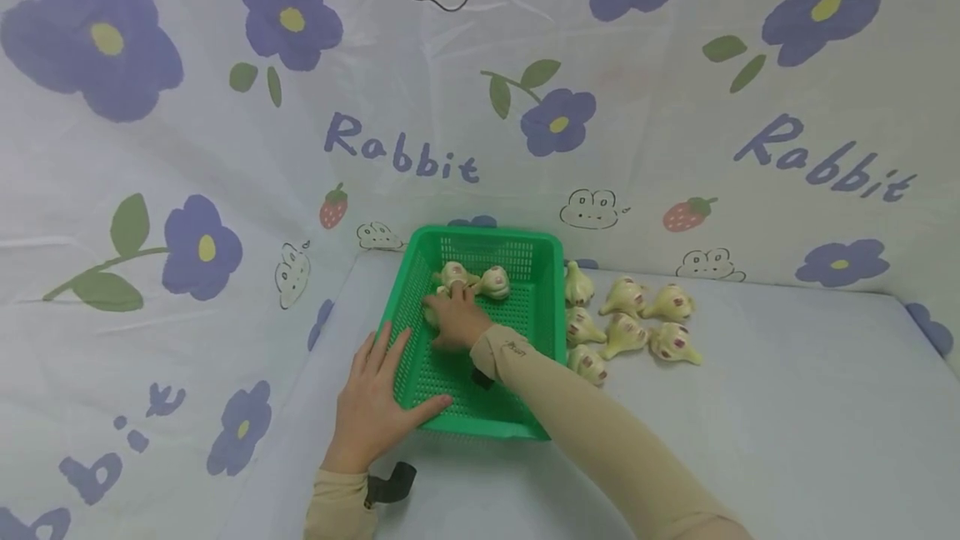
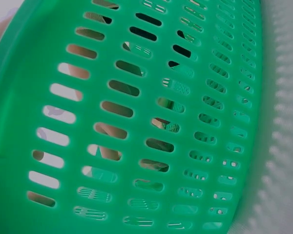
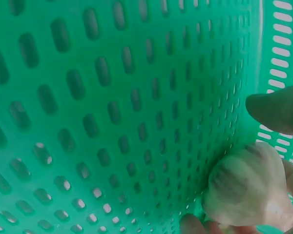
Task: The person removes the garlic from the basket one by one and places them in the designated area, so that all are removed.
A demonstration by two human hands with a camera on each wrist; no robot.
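Note:
A green plastic basket [image 1: 557,332] with slotted walls stands on the table. My left hand [image 1: 377,407] rests on its near left corner, fingers spread straight along the left rim and thumb over the front edge. The left wrist view is filled by the slotted basket wall [image 2: 19,117]. Inside the basket, my right hand [image 1: 459,322] reaches in at the left side. Its fingers lie against a garlic bulb [image 3: 246,187], while the thumb stands apart from it. Two more garlic bulbs, one at the left [image 1: 453,273] and one at the right [image 1: 495,282], lie further back in the basket.
To the right of the basket several garlic bulbs [image 1: 625,333] lie in loose columns on the white table [image 1: 787,407]. The nearest ones sit close to the basket's right wall. A patterned cloth [image 1: 637,132] hangs behind and at the left.

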